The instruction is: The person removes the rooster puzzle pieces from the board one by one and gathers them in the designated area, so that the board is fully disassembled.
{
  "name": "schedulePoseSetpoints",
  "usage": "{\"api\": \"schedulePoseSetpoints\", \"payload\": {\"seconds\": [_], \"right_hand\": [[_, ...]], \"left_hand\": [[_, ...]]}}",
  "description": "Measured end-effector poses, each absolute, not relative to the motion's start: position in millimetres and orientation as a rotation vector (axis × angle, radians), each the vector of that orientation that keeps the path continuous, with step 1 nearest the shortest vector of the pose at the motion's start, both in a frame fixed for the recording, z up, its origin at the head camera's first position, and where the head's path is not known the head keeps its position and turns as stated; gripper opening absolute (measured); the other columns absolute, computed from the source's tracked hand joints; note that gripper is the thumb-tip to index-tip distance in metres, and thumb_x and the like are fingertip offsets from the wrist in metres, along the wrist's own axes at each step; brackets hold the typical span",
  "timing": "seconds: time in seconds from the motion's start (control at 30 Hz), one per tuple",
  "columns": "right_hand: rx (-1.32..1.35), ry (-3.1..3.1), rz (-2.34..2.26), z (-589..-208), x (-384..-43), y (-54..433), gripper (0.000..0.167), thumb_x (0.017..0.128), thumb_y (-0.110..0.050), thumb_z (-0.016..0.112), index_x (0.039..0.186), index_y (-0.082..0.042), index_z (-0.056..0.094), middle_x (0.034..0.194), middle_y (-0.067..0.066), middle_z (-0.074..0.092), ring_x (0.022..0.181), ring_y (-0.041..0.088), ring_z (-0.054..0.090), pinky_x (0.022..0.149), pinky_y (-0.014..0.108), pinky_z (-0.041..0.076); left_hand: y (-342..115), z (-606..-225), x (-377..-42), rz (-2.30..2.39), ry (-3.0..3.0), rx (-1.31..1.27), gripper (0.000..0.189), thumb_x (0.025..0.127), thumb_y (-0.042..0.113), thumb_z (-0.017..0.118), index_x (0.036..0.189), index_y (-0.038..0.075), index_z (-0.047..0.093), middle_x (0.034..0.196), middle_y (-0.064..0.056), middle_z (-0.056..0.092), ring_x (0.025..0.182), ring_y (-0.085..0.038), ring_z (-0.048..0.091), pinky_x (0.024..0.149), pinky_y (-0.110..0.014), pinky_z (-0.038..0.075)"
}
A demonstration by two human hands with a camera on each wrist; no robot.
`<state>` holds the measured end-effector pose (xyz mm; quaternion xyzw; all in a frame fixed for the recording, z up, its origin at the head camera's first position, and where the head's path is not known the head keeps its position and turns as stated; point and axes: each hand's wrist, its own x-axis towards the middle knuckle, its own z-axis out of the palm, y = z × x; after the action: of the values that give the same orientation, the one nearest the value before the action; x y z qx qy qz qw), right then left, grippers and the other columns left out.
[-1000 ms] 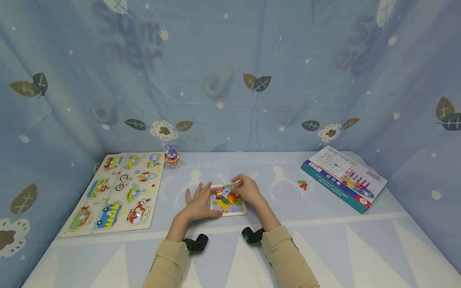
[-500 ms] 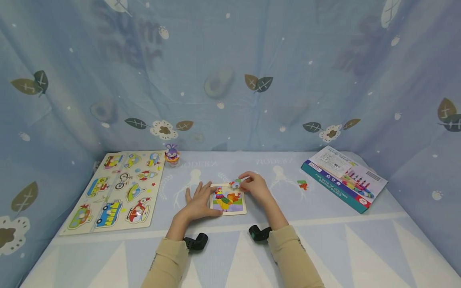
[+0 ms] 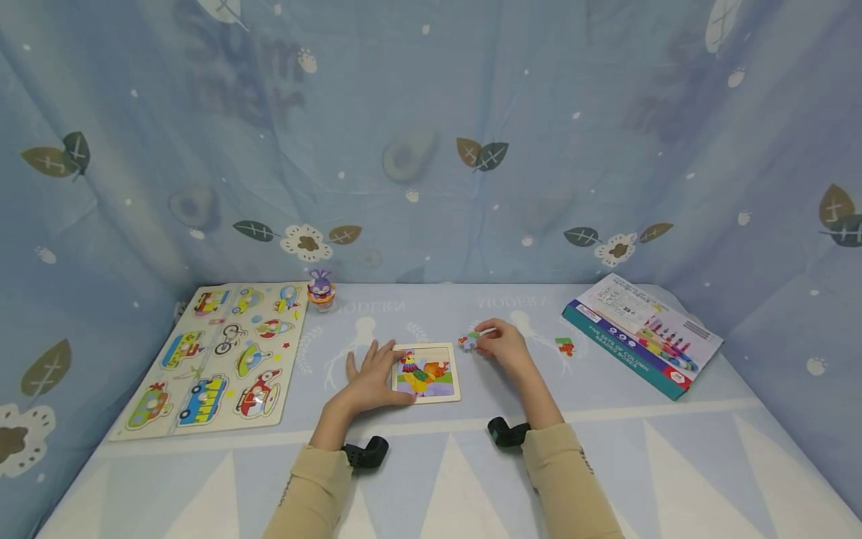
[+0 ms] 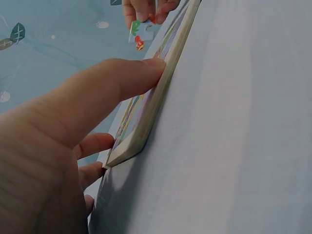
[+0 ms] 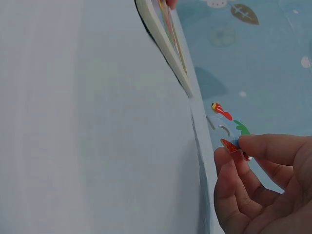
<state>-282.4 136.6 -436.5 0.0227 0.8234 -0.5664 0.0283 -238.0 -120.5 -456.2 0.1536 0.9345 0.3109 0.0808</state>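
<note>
A small wooden-framed jigsaw puzzle (image 3: 455, 382) with a colourful rooster picture lies on the table. Its upper part shows a pale strip without picture. My left hand (image 3: 370, 383) steadies it from the left, fingers spread; in the left wrist view the thumb (image 4: 122, 75) presses on the near rim. Right of the frame, my right hand (image 3: 505, 348) pinches a jigsaw piece (image 3: 468, 342) between thumb and fingertips. In the right wrist view this piece (image 5: 240, 127) is pale blue with green and red-orange patches, held above the table.
Another small green and red puzzle piece (image 3: 565, 346) lies farther right. A teal and white box (image 3: 640, 337) stands beyond it. At the left are a large vehicle peg-puzzle board (image 3: 222, 359) and a purple rabbit figure (image 3: 321, 290). Patterned blue cloth (image 3: 431, 150) hangs behind.
My right hand has lifted the jigsaw piece from the puzzle's upper right and carried it to the right, off the frame. The left hand has stayed in place.
</note>
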Motion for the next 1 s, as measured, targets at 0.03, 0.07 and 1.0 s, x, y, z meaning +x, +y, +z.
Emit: {"api": "schedulePoseSetpoints", "payload": {"seconds": [0.03,0.07,1.0], "right_hand": [[0.077,2.545,-1.75,-436,-283,139,0.023,0.083,0.0,0.06,0.106,0.004,0.06,0.086,0.013,0.06,0.07,0.015,0.062,0.065,0.026,0.051],[0.09,2.552,-1.745,-436,-283,142,0.023,0.083,0.0,0.061,0.106,0.003,0.061,0.087,0.013,0.06,0.07,0.014,0.061,0.065,0.025,0.051],[0.209,2.572,-1.739,-435,-283,204,0.029,0.09,-0.006,0.054,0.118,0.005,0.055,0.091,0.011,0.057,0.075,0.013,0.06,0.064,0.022,0.048]], "left_hand": [[-121,-456,-238,0.928,2.796,0.46,0.081,0.067,0.041,0.076,0.135,0.011,0.044,0.152,-0.013,0.021,0.14,-0.038,0.003,0.1,-0.063,-0.015],[-121,-456,-238,0.926,2.798,0.46,0.081,0.067,0.042,0.076,0.135,0.011,0.044,0.152,-0.013,0.021,0.14,-0.038,0.003,0.1,-0.063,-0.016],[-122,-460,-239,0.933,2.795,0.468,0.081,0.068,0.043,0.076,0.135,0.012,0.043,0.152,-0.012,0.02,0.14,-0.038,0.002,0.1,-0.063,-0.017]]}}
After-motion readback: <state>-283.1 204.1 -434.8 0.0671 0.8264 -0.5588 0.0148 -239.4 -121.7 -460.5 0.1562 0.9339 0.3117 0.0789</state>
